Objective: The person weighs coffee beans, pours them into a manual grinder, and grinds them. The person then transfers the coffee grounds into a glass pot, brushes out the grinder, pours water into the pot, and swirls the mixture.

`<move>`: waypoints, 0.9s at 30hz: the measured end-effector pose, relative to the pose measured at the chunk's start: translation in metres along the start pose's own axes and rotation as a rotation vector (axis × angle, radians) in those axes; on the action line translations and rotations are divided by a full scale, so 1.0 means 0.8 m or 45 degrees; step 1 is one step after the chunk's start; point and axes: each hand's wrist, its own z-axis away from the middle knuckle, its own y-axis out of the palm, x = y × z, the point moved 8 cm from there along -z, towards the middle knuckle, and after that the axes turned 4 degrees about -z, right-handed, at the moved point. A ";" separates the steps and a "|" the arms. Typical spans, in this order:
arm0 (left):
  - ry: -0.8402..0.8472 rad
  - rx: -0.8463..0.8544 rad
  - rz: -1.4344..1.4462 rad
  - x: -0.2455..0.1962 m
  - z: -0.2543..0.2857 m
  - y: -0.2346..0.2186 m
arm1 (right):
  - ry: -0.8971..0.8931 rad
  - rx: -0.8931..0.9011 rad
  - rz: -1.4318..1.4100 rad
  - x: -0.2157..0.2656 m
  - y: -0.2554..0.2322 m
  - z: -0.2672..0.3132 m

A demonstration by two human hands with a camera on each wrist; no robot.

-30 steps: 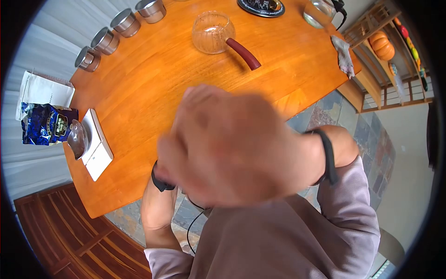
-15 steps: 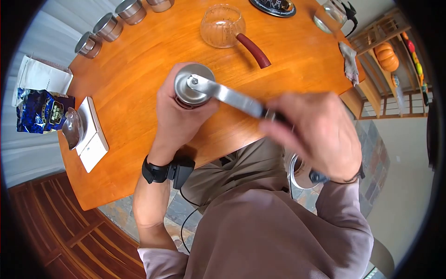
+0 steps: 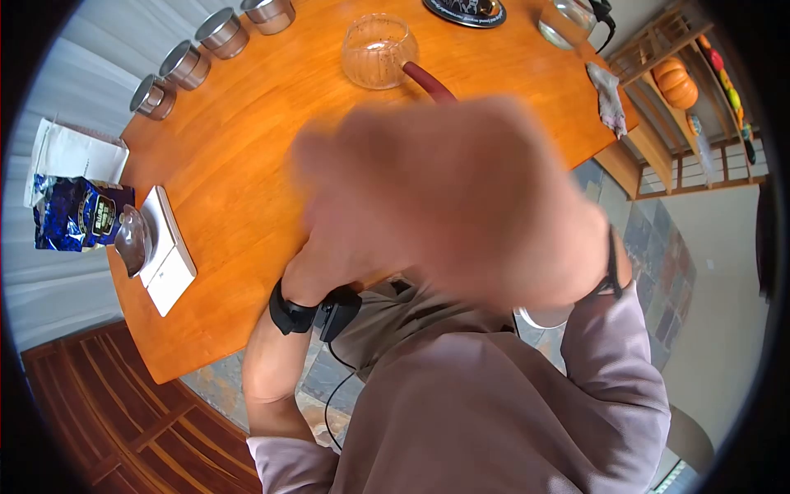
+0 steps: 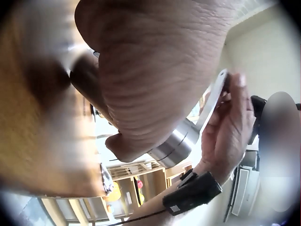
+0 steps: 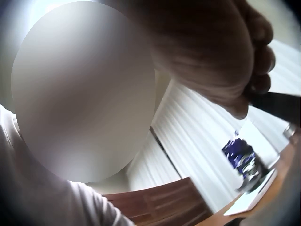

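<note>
Hands are working close together mid-frame, right hand [image 5: 202, 52] blurring in front & hiding most of left hand [image 4: 155, 61] in the head view. Left's gripping the metal grinder [image 4: 174, 147], which is showing lower middle in the left wrist cam; right's curling its fingers round the dark knob [image 5: 277, 106] on the crank arm [image 4: 210, 106].

Biggest thing otherwise: orange wood table [image 3: 239, 165], filling the upper half. White bag [image 3: 82, 156] is standing at far left w/ blue foil bag [image 3: 72, 216] just beside it. Glass pot [image 3: 374, 64] w/ red handle [image 3: 428, 81] is sitting top center, glass kettle [image 3: 566, 25] upper right. White scale [image 3: 170, 276] is lying left, brownish clear dish [image 3: 132, 243] resting by its edge. Black round plate [image 3: 465, 11]'s up top, 4 metal cups [image 3: 188, 67] are lining the upper left, & a crumpled cloth [image 3: 607, 99] is lying upper right.
</note>
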 end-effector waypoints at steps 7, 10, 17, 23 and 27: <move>-0.423 -0.313 1.028 0.042 -0.034 -0.061 | 0.194 0.110 0.173 -0.046 -0.029 0.044; -0.681 -0.398 1.311 0.062 -0.023 -0.055 | 0.057 0.499 -0.094 -0.017 0.007 0.072; -0.250 -0.165 0.651 0.020 -0.052 -0.069 | -0.527 0.921 -0.125 0.059 0.062 0.060; -0.310 -0.168 0.849 0.023 -0.041 -0.053 | -0.059 -0.050 -0.206 -0.014 0.007 -0.011; -0.250 -0.197 0.717 0.031 -0.047 -0.064 | 0.360 -0.280 0.159 -0.077 -0.037 0.030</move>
